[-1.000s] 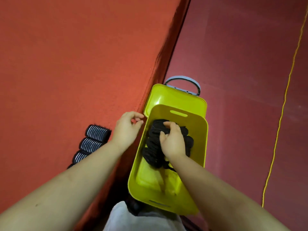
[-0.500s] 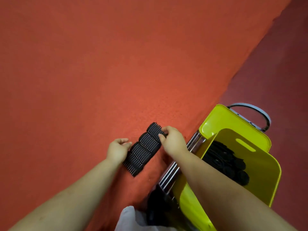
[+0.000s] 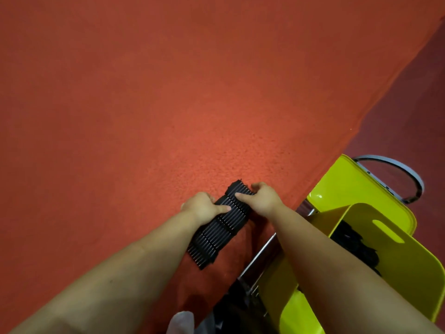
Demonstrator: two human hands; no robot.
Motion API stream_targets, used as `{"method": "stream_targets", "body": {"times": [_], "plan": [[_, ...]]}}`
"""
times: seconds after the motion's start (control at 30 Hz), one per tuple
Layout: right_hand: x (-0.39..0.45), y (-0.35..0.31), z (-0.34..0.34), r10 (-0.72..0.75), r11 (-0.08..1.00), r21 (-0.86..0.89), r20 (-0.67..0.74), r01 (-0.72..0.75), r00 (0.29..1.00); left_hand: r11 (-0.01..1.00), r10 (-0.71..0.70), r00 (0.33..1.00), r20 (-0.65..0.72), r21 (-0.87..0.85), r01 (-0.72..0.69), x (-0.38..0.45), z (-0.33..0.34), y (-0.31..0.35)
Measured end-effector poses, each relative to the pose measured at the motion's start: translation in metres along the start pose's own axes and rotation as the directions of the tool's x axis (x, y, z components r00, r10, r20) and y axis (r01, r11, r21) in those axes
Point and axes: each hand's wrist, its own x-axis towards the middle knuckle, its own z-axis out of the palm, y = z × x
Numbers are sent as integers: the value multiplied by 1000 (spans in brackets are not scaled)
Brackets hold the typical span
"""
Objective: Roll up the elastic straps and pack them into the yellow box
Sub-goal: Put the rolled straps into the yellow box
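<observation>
A row of black rolled elastic straps (image 3: 220, 227) lies on the orange table (image 3: 168, 104), near its right edge. My left hand (image 3: 203, 207) grips the row from the left, thumb lying across the top. My right hand (image 3: 261, 198) grips the far end of the row from the right. The yellow box (image 3: 409, 268) stands low at the right, beside the table edge. A dark heap of black straps (image 3: 356, 247) lies inside it, partly hidden by my right forearm.
The box's yellow lid (image 3: 349, 186) stands open behind it, with a grey handle (image 3: 397, 169) on top. Dark red floor (image 3: 414, 104) shows at the right. A metal frame (image 3: 262, 251) runs under the table edge. White cloth (image 3: 180, 321) shows at the bottom.
My right hand left the straps in the yellow box and moved left to the row on the table. Both hands have closed in on the row, and the view has swung left.
</observation>
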Motion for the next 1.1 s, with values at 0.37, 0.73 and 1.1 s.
{"method": "stream_targets", "body": {"times": [0.37, 0.73, 1.1], "plan": [[4, -3, -17, -25, 991, 133, 188, 0, 982, 944, 8, 983, 185, -327, 54, 10, 2, 13], [-49, 8, -60, -340, 940, -92, -193, 328, 921, 917, 323, 935, -149, -196, -348, -27, -6, 63], [-131, 49, -150, -551, 719, -610, -209, 333, 808, 620, 780, 624, -38, 179, -764, -98, 1, 156]]}}
